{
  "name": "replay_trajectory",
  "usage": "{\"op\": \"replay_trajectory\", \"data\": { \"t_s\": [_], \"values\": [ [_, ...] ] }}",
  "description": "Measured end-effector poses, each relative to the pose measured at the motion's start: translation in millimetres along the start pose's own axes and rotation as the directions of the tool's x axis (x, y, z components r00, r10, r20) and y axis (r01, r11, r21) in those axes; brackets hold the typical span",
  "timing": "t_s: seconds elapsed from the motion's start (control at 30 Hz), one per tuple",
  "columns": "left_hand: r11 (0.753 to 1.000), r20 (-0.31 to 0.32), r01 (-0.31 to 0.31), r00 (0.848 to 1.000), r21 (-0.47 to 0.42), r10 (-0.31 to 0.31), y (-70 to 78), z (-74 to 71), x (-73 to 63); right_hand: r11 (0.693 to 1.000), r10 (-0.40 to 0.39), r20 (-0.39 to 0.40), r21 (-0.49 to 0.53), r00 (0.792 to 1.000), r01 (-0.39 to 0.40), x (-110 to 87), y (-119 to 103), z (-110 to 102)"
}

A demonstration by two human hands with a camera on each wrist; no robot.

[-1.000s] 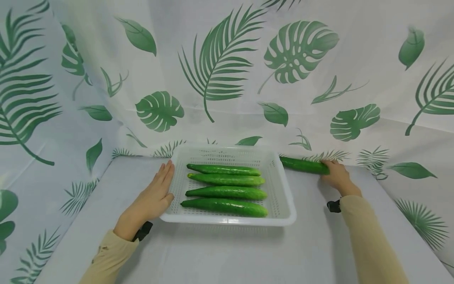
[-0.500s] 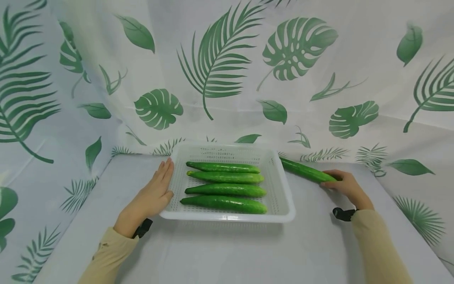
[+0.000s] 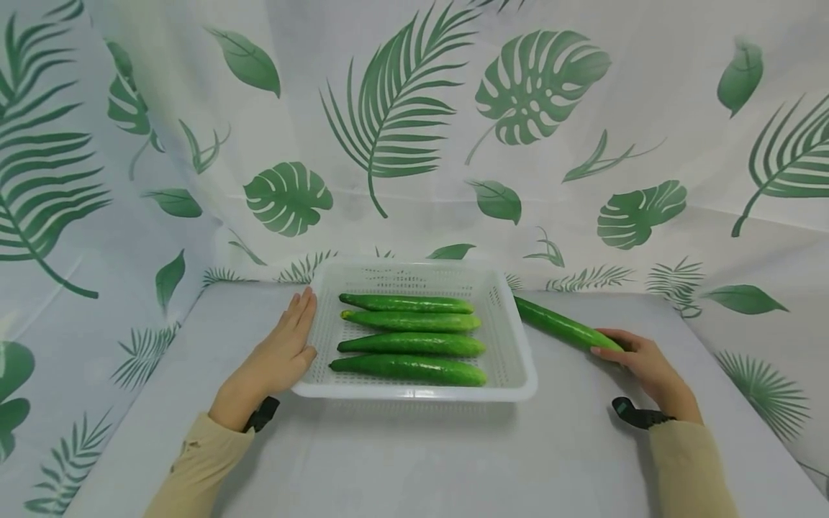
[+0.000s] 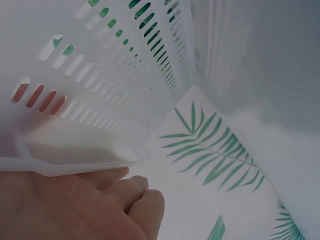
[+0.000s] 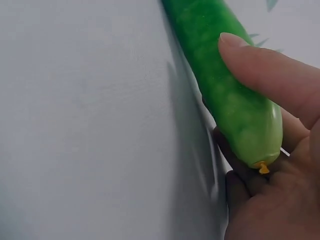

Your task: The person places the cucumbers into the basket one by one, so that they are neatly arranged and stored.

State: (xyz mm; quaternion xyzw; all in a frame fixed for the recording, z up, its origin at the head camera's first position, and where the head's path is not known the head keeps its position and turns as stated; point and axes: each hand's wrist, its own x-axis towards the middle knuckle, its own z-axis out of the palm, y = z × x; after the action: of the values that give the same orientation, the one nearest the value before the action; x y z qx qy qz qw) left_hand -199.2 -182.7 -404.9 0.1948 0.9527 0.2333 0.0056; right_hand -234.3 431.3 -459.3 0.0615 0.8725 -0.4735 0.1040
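A white perforated plastic basket (image 3: 414, 393) stands on the table with several green cucumbers (image 3: 411, 345) lying side by side in it. My left hand (image 3: 278, 360) lies with straight fingers against the basket's left side; in the left wrist view its fingers are at the rim. To the right of the basket, my right hand (image 3: 648, 360) grips another cucumber (image 3: 563, 327) by its pale blossom end, thumb on top and fingers beneath. The right wrist view shows the small yellow tip of this cucumber (image 5: 215, 60) near the palm. Its far end lies behind the basket's right rim.
The table has a pale white cover (image 3: 414, 460). Behind it and along both sides hangs a white cloth (image 3: 414, 230) printed with green leaves. A black strap device (image 3: 637, 414) sits on the right wrist, another (image 3: 264, 414) on the left.
My right hand has moved from the cucumber's back side to its right end, drawing that end nearer and turning the cucumber to a slant. The left hand and basket have stayed almost still.
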Motion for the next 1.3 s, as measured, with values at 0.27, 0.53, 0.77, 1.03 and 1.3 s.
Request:
{"op": "replay_trajectory", "data": {
  "t_s": [0.27, 0.53, 0.77, 1.03, 1.3],
  "values": [
    [1.000, 0.010, -0.001, 1.000, 0.003, 0.001, -0.6, -0.9, 0.1, 0.997, 0.043, -0.058, 0.064, 0.997, -0.040, -16.7, 3.9, 10.1],
    [1.000, 0.006, -0.003, 1.000, 0.004, 0.003, -1.3, -2.8, -0.9, 0.993, 0.051, -0.129, 0.116, 0.990, -0.036, -23.6, 1.0, 13.6],
    [1.000, 0.009, -0.007, 1.000, 0.001, 0.007, -1.7, -0.8, -0.3, 0.992, 0.023, -0.210, 0.129, 0.977, 0.005, -28.3, 3.3, 8.1],
    [1.000, 0.011, -0.010, 1.000, 0.004, 0.010, -2.5, -0.6, 0.9, 0.959, -0.019, -0.285, 0.267, 0.958, 0.099, -32.4, 1.1, 0.7],
    [1.000, 0.012, -0.017, 1.000, 0.001, 0.017, -2.7, -1.6, 1.0, 0.972, -0.019, -0.340, 0.214, 0.940, 0.097, -41.3, -12.0, -4.4]
  ]
}}
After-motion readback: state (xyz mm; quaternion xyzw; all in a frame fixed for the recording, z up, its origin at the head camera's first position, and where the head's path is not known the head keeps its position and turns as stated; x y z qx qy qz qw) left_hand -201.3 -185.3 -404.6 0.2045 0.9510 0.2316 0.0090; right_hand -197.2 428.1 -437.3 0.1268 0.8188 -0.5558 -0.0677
